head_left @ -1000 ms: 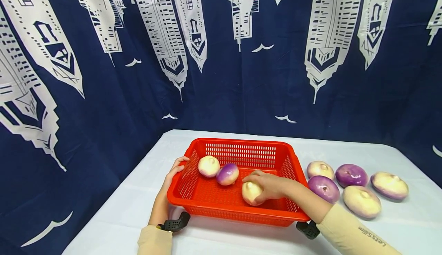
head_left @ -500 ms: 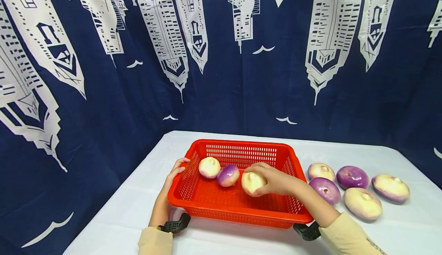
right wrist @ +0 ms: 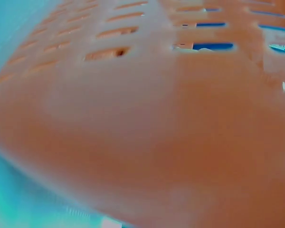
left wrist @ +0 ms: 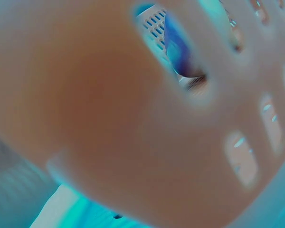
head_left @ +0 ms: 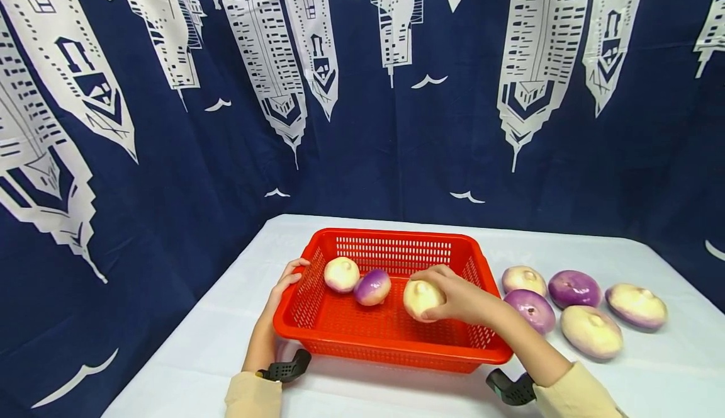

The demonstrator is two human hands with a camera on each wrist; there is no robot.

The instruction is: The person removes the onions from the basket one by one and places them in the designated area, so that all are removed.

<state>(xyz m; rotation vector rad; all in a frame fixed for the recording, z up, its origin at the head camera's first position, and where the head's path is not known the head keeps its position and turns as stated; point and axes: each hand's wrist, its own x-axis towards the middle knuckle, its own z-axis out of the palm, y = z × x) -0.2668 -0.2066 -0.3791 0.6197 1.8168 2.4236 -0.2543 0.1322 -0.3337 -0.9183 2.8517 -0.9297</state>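
Note:
In the head view my right hand point(head_left: 455, 295) holds a pale turnip point(head_left: 420, 301) over the right part of a red plastic basket point(head_left: 391, 347), fingers across its top and thumb at its lower right side. Two more turnips lie at the basket's left: a cream one point(head_left: 342, 274) and a purple-and-white one point(head_left: 372, 288) close beside it. At the left end, my left hand point(head_left: 283, 286) grips the basket's rim, its fingertips over the edge. Blurred slotted basket wall point(left wrist: 180, 156) fills the left wrist view; the right wrist view likewise shows mostly basket wall point(right wrist: 190, 118).
Right of the basket, several turnips lie in a group on the white-covered table point(head_left: 668, 374), among them a purple one point(head_left: 576, 289) and a pale one point(head_left: 591, 332). Behind the table hangs a dark blue curtain point(head_left: 391, 172) with white building prints.
My right hand has raised the pale turnip from low in the basket, then shifted it slightly right. The left hand keeps its place on the rim.

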